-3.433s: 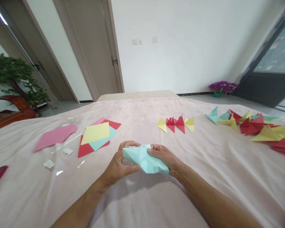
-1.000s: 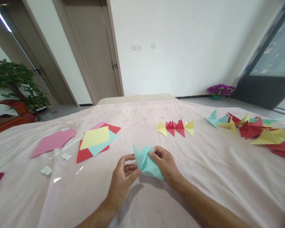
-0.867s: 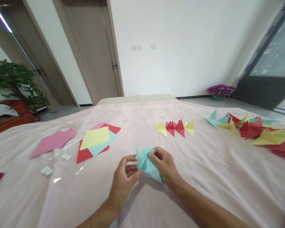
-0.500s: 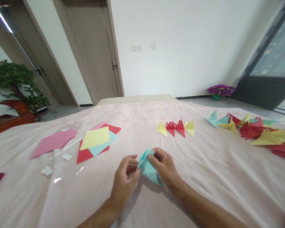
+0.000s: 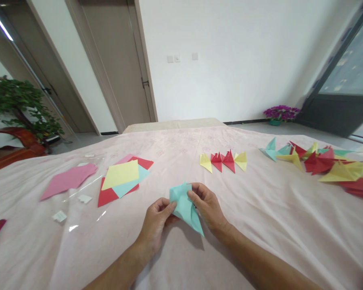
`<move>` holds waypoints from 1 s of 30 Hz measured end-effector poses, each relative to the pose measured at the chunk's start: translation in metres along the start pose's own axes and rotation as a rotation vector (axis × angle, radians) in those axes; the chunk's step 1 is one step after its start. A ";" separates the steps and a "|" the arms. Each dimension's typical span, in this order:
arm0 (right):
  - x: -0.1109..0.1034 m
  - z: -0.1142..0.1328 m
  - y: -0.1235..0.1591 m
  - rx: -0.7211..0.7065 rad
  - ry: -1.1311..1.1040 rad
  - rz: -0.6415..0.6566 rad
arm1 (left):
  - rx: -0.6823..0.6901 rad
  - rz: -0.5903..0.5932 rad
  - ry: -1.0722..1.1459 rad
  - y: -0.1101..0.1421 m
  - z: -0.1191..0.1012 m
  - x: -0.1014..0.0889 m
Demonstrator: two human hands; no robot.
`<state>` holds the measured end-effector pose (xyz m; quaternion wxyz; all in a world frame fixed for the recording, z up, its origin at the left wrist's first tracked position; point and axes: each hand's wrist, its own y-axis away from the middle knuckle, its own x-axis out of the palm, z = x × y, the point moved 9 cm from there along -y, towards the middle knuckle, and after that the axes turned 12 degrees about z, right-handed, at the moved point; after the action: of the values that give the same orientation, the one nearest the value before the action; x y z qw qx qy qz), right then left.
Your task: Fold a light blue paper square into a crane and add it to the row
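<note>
A leafy plant (image 5: 16, 94) stands at far left beyond a curved wooden armrest (image 5: 26, 139). A brown door (image 5: 117, 60) is left of three pale wall plates (image 5: 170, 59); purple flowers (image 5: 282, 112) sit far right in a green pot (image 5: 274, 122).

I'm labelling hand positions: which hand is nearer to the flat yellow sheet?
Left. The left hand is right of the yellow sheet and closer to the camera; the right hand is farther right, across the folded light-blue paper.
</note>
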<state>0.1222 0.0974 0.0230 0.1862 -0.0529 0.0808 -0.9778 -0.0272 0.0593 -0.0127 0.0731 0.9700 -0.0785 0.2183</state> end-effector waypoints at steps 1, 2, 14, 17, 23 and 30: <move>0.000 0.003 0.001 -0.018 0.036 -0.001 | -0.013 -0.009 0.042 -0.001 0.001 -0.002; 0.000 0.007 0.003 -0.041 0.081 -0.002 | -0.027 -0.021 0.085 -0.002 0.002 -0.004; 0.039 0.071 0.024 -0.567 0.954 0.236 | -0.047 -0.058 0.318 -0.006 0.002 -0.012; 0.038 0.069 0.020 -0.564 0.978 0.194 | -0.047 -0.032 0.300 -0.004 0.003 -0.007; 0.023 0.059 0.013 -0.449 0.880 0.078 | -0.041 0.033 0.277 -0.003 0.005 0.003; 0.013 0.052 0.010 -0.378 0.853 0.003 | 0.003 0.074 0.164 -0.001 0.000 0.012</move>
<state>0.1204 0.0760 0.0733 0.1250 0.3212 0.3269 -0.8800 -0.0165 0.0590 -0.0082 0.0695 0.9454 -0.1078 0.2997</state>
